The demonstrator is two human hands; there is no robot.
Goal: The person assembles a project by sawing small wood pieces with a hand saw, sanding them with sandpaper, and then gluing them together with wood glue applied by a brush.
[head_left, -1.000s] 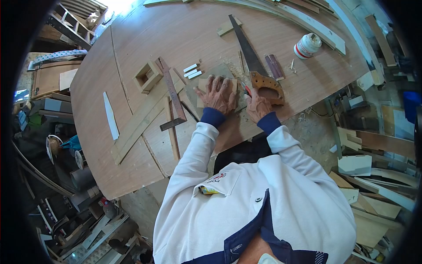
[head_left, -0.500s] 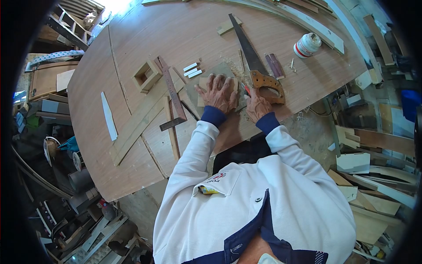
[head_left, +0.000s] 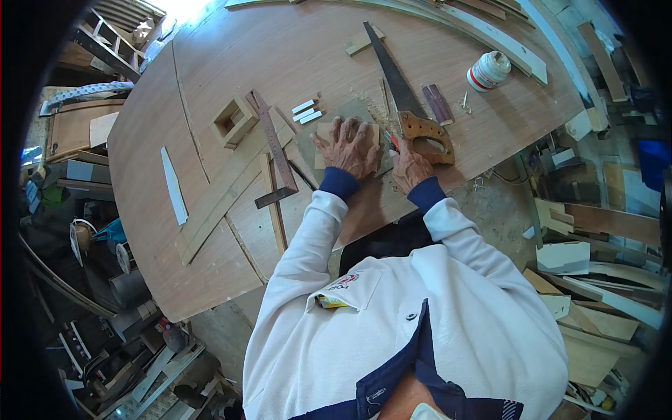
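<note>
My left hand (head_left: 348,148) lies flat with its fingers spread, pressing down on a small light wooden board (head_left: 324,131). Under that board is a greyish flat sheet (head_left: 358,108). My right hand (head_left: 411,165) is closed around a slim red tool (head_left: 393,142) beside the board's right edge; its kind and tip are mostly hidden by the fingers. Just right of this hand lies a handsaw (head_left: 399,84) with a wooden handle, its blade pointing away from me. A dark try square (head_left: 273,143) rests across wooden strips left of my left hand.
A small open wooden box (head_left: 234,122) stands left of the square, near several short white pieces (head_left: 306,112). A white glue jar (head_left: 488,72) and a dark reddish block (head_left: 437,105) are beyond the saw. A pointed white strip (head_left: 173,185) lies on the table (head_left: 147,231) at left.
</note>
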